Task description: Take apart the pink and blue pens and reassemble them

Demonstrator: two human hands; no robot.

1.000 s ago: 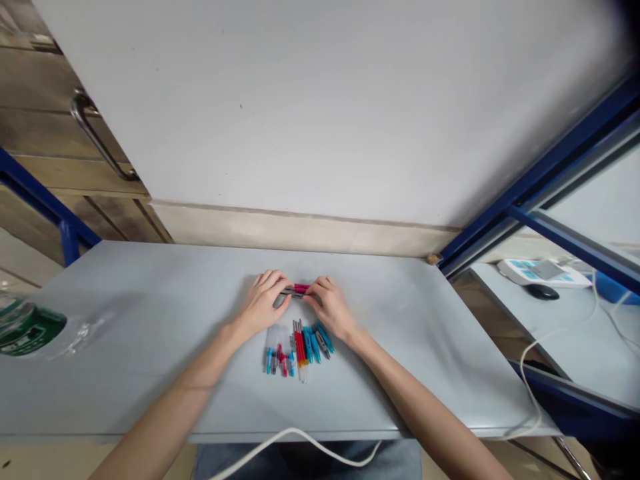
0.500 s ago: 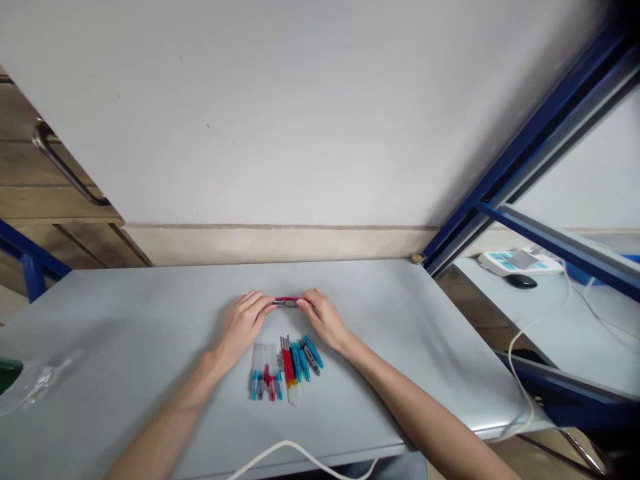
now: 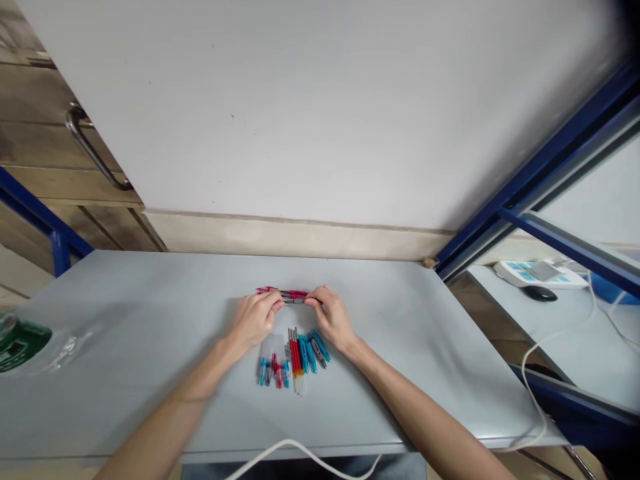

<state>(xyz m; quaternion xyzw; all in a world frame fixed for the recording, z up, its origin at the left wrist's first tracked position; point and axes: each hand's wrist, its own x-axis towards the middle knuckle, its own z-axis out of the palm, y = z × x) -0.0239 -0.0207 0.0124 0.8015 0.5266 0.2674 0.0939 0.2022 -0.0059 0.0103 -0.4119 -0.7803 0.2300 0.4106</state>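
My left hand (image 3: 254, 320) and my right hand (image 3: 334, 320) are closed on opposite ends of a slim grey pen (image 3: 295, 301), held level between them. Just behind it lie pink-red pens (image 3: 294, 293), partly covered by my fingers; I cannot tell whether I touch them. Nearer to me on the table are clear pen barrels (image 3: 273, 347) with blue, red and grey grip ends. Beside these lie several red ink refills (image 3: 295, 353) with clear tips, then several blue and grey pen parts (image 3: 314, 350) in a row.
A green can or bottle (image 3: 24, 343) with clear plastic wrap (image 3: 65, 350) is at the left edge of the grey table (image 3: 165, 300). A white cable (image 3: 295, 445) loops along the front edge. Blue metal frames (image 3: 500, 220) flank the table; a black mouse (image 3: 540, 293) lies beyond.
The view has tilted and shifted, bringing more of the green item into sight. More of the pink-red pens shows above my left hand. Both hands still grip the grey pen.
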